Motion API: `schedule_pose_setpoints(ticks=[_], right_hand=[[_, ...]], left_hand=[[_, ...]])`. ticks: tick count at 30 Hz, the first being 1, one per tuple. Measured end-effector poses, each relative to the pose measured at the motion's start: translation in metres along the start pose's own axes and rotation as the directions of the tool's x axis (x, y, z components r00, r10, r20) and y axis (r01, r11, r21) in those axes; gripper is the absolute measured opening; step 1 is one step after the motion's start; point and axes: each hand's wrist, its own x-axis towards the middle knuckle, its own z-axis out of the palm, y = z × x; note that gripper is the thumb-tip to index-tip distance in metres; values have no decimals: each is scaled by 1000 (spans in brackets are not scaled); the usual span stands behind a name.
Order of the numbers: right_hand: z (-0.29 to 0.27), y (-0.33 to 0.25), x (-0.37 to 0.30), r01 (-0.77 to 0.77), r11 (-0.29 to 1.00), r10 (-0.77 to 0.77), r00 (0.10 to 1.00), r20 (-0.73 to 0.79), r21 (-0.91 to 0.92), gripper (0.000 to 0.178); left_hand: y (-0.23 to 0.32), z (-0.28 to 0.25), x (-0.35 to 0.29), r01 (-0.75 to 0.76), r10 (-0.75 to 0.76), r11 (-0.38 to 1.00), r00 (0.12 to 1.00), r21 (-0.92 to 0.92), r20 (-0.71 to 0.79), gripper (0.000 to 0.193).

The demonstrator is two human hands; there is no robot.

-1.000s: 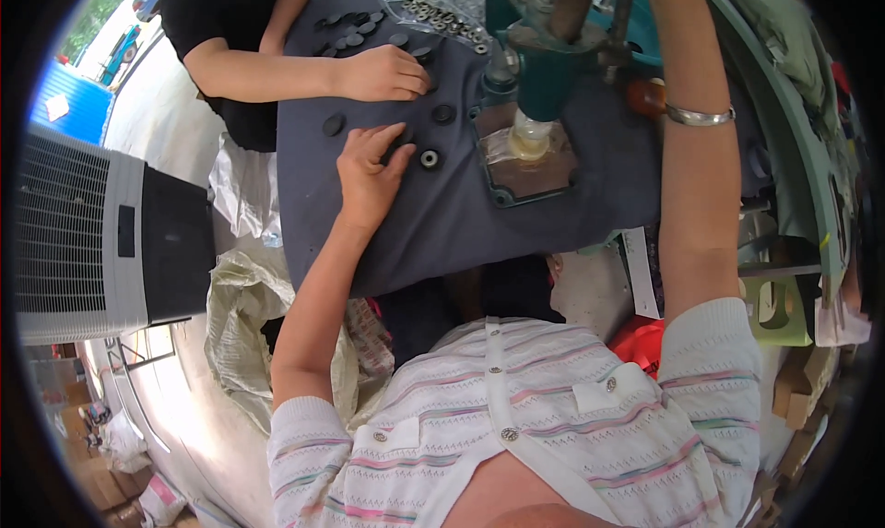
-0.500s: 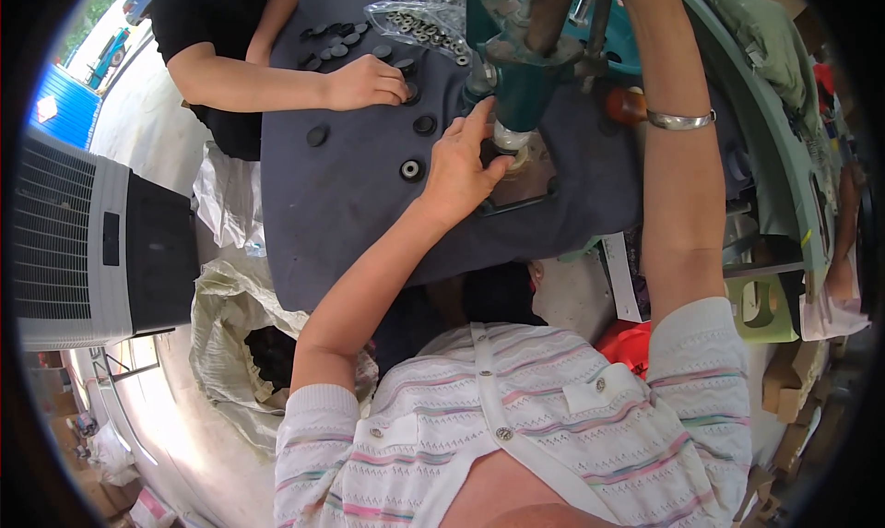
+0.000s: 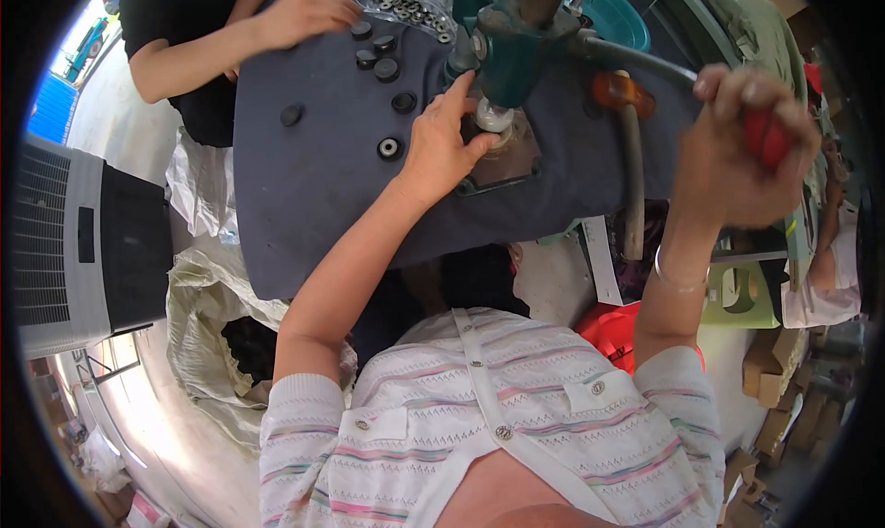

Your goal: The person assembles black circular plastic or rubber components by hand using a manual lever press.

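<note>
A dark green hand press (image 3: pixel 519 67) stands on the cloth-covered table. My right hand (image 3: pixel 751 145), blurred by motion, is closed around the red knob (image 3: pixel 767 139) at the end of its metal lever (image 3: pixel 645 59). Beside the press's white lower tip (image 3: pixel 495 116) is my left hand (image 3: pixel 444 143), thumb and forefinger apart. The forefinger reaches up along the press column, and the thumb lies by a small pale piece under the tip, over the base plate (image 3: pixel 510 159). Whether the left fingers touch that piece I cannot tell. Left of this hand lies a black round part with a metal ring (image 3: pixel 389 148).
A mallet with an orange head (image 3: pixel 623 94) lies right of the press. Several black round parts (image 3: pixel 385 69) and a clear bag of metal rings (image 3: pixel 406 7) are on the far side, near a co-worker's hand (image 3: pixel 309 13). A teal basin (image 3: pixel 616 16) stands behind the press.
My right hand has swung the lever down and toward me on the right. My left hand stays by the press tip. The co-worker's hand has lifted away from the black parts, and the view has shifted.
</note>
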Motion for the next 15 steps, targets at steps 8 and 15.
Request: schedule_pose_setpoints(ticks=[8,15], right_hand=[[16,-3,-133,-34,918,-24,990,-141,-396,30],[16,-6,-84,15,913,-46,997,-66,-408,30]], left_hand=[[5,-5,9,38,-38,999,999,-30,-3,87],[-4,-3,-1,46,-50,997,998,-65,-46,86]])
